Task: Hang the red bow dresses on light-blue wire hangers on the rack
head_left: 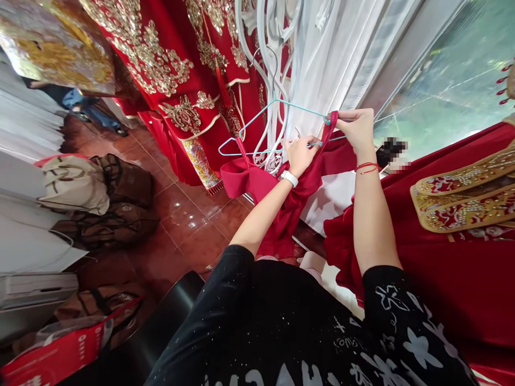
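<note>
A red dress (277, 209) hangs from a light-blue wire hanger (259, 115), whose hook is up against white scrolled metalwork. One shoulder strap loops over the hanger's left end. At the right end, my right hand (356, 128) pinches the other red strap (332, 124) beside the hanger's shoulder. My left hand (301, 154) is closed lower down, at the hanger's bottom bar and the base of that same strap. What exactly its fingertips grip is partly hidden.
Red gowns with gold embroidery (177, 69) hang behind at the left. White scrolled metalwork (263, 24) stands before a white curtain (317, 59). Bags (124, 220) lie on the tiled floor at left. Gold-trimmed red garments (462, 198) are at right, below a window (450, 80).
</note>
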A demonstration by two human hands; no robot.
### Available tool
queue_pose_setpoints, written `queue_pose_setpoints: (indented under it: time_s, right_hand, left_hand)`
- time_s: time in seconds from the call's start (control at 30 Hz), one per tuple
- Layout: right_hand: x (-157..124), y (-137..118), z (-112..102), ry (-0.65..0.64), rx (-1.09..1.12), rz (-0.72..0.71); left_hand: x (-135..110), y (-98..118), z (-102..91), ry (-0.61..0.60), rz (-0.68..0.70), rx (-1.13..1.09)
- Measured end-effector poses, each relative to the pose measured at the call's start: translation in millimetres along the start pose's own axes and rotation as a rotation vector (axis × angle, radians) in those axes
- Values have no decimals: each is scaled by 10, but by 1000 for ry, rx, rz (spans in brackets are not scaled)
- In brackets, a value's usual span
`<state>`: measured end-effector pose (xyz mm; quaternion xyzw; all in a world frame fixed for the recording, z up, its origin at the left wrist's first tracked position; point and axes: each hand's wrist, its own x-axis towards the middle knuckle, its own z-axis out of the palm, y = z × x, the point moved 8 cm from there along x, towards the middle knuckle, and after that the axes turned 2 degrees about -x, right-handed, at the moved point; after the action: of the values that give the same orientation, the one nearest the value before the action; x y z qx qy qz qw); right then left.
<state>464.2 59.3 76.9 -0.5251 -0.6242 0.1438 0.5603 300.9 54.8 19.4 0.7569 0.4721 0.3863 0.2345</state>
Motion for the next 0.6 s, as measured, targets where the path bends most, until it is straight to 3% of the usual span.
queue_pose_setpoints:
  time_s: [0.17, 0.4, 0.5, 0.6]
  right_hand:
    - [-86, 135, 182, -110, -107, 25]
    - [-391, 517, 372, -62, 68, 147]
    - [-896, 658, 252, 164, 145, 207]
    - [-1885, 750, 26, 463, 147, 313]
  left_hand:
    - [-59, -103, -35, 33, 13, 25]
    - [-129, -323, -171, 62, 115, 25]
    - [-318, -319, -357, 121, 245, -56]
    - [-923, -443, -646, 268, 320, -138]
